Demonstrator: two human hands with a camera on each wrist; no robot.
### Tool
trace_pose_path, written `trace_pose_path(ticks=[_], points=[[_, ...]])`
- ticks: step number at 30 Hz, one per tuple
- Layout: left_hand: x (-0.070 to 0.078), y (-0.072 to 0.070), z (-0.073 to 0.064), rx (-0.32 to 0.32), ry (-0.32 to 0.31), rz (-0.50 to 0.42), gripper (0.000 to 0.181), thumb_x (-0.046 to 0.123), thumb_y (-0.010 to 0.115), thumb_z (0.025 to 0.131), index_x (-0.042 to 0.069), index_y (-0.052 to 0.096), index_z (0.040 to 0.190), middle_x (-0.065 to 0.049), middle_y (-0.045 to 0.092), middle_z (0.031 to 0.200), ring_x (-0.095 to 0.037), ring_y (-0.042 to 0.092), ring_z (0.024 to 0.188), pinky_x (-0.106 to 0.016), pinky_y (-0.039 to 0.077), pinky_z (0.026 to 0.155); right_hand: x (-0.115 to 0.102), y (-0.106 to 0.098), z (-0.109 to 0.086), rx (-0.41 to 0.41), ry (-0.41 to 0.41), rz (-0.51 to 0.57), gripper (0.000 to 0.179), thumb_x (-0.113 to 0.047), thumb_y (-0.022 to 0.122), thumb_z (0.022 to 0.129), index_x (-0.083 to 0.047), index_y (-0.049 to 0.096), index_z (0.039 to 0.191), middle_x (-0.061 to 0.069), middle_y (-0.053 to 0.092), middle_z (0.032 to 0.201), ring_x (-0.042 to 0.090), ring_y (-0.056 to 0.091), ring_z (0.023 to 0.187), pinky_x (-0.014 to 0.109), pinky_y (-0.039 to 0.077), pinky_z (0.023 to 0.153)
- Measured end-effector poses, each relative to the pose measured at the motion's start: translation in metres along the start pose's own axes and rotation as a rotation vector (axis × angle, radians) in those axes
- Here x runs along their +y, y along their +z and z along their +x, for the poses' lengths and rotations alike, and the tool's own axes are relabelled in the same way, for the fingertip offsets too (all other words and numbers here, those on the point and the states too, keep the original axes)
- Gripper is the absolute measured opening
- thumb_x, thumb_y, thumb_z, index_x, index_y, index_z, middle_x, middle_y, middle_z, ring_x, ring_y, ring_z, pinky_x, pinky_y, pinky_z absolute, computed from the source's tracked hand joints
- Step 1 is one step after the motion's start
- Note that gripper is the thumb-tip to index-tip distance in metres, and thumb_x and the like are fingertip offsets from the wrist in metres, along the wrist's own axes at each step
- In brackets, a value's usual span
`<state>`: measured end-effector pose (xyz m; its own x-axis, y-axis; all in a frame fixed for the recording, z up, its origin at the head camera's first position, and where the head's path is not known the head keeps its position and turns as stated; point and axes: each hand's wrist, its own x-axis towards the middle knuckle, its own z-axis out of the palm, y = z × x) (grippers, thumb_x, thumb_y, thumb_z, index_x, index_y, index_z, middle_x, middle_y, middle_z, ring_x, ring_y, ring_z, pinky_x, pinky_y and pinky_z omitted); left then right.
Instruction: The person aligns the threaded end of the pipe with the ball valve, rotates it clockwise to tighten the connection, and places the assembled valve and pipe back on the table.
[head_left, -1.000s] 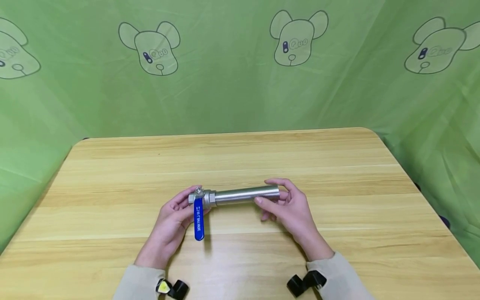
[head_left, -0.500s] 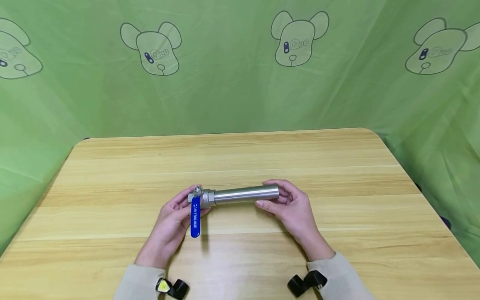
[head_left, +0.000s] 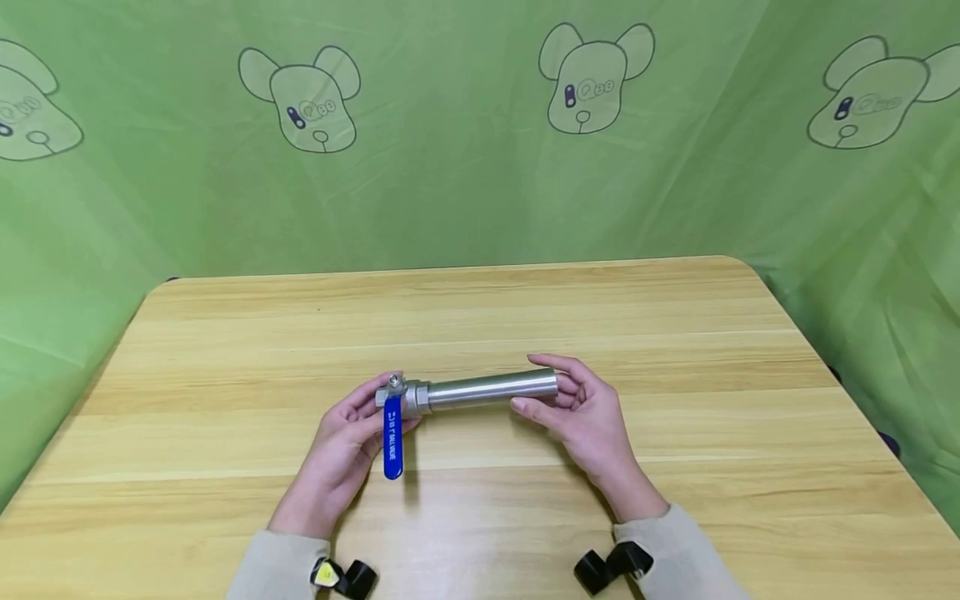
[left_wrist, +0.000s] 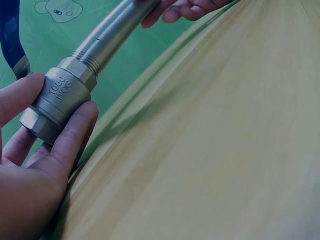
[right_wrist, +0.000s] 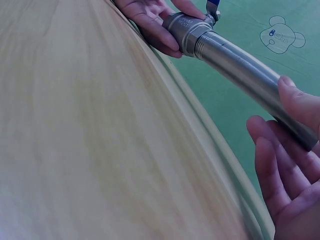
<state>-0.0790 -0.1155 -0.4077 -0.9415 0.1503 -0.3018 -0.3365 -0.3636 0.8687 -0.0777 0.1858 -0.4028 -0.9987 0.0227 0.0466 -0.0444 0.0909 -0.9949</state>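
The person opposite me has a metal valve [head_left: 414, 398] and a steel pipe [head_left: 491, 388] joined end to end, held up over the table [head_left: 480, 317] about midway between its left and right edges, well apart from the far edge. The left hand [head_left: 336, 450] is clamped on the valve's body, thumb and fingers round it, with the blue lever [head_left: 393, 437] pointing toward the near edge. The right hand [head_left: 588, 429] curls loosely about the pipe's free end — thumb against its side, index finger standing off; how hard the others press I can't tell.

A few bare threads [right_wrist: 200, 47] show where the pipe meets the valve, so I'd judge the step in hand to be turning that joint, though whether on or off I can't say. Another turn, I reckon, would call for the right fingers to close firmly and roll the pipe — the left keeping the valve from twisting along.
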Motion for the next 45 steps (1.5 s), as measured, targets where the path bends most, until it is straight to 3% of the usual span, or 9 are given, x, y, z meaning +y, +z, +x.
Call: trace_pose_path(ticks=[7, 22, 33, 40, 45], points=[[-0.0008, -0.0013, 0.0009, -0.002, 0.003, 0.018, 0.061, -0.010, 0.060, 0.099, -0.001, 0.046, 0.158, -0.014, 0.063, 0.149, -0.015, 0.071, 0.125, -0.034, 0.062, 0.110, -0.0008, 0.0025, 0.0012, -0.003, 0.069, 0.064, 0.053, 0.001, 0.087, 0.087, 0.005, 0.063, 0.135, -0.005, 0.083, 0.099, 0.021, 0.081, 0.083, 0.041, 0.072, 0.076], [-0.0015, -0.0028, 0.0014, 0.007, 0.001, 0.019, 0.060, -0.009, 0.063, 0.099, -0.001, 0.048, 0.157, -0.016, 0.063, 0.149, -0.018, 0.072, 0.122, -0.035, 0.062, 0.110, -0.0024, 0.0053, 0.0030, 0.030, 0.148, -0.005, 0.037, -0.012, 0.089, 0.089, 0.001, 0.065, 0.115, -0.005, 0.082, 0.084, 0.018, 0.073, 0.058, 0.034, 0.070, 0.064], [0.0007, -0.0041, 0.0042, 0.003, -0.008, 0.060, 0.061, -0.007, 0.064, 0.097, 0.002, 0.051, 0.156, -0.012, 0.066, 0.148, -0.015, 0.071, 0.125, -0.032, 0.061, 0.111, 0.0001, 0.0047, 0.0058, 0.079, 0.158, -0.095, 0.036, -0.025, 0.091, 0.089, -0.002, 0.071, 0.108, 0.001, 0.077, 0.079, 0.019, 0.073, 0.060, 0.030, 0.068, 0.066], [-0.0007, -0.0022, 0.0036, -0.020, 0.001, 0.047, 0.061, -0.007, 0.067, 0.097, 0.001, 0.051, 0.156, -0.011, 0.070, 0.142, -0.019, 0.073, 0.121, -0.035, 0.062, 0.110, -0.0020, 0.0043, 0.0039, 0.116, 0.189, -0.091, 0.034, -0.024, 0.089, 0.091, 0.001, 0.074, 0.108, 0.010, 0.078, 0.082, 0.019, 0.073, 0.060, 0.034, 0.069, 0.063], [-0.0012, -0.0022, 0.0000, -0.022, 0.002, 0.048, 0.063, -0.008, 0.067, 0.096, 0.001, 0.050, 0.156, -0.007, 0.074, 0.136, -0.018, 0.075, 0.117, -0.034, 0.063, 0.109, -0.0061, 0.0042, -0.0003, 0.113, 0.189, -0.076, 0.038, -0.028, 0.088, 0.092, 0.002, 0.074, 0.114, 0.009, 0.079, 0.082, 0.019, 0.075, 0.062, 0.034, 0.070, 0.065]])
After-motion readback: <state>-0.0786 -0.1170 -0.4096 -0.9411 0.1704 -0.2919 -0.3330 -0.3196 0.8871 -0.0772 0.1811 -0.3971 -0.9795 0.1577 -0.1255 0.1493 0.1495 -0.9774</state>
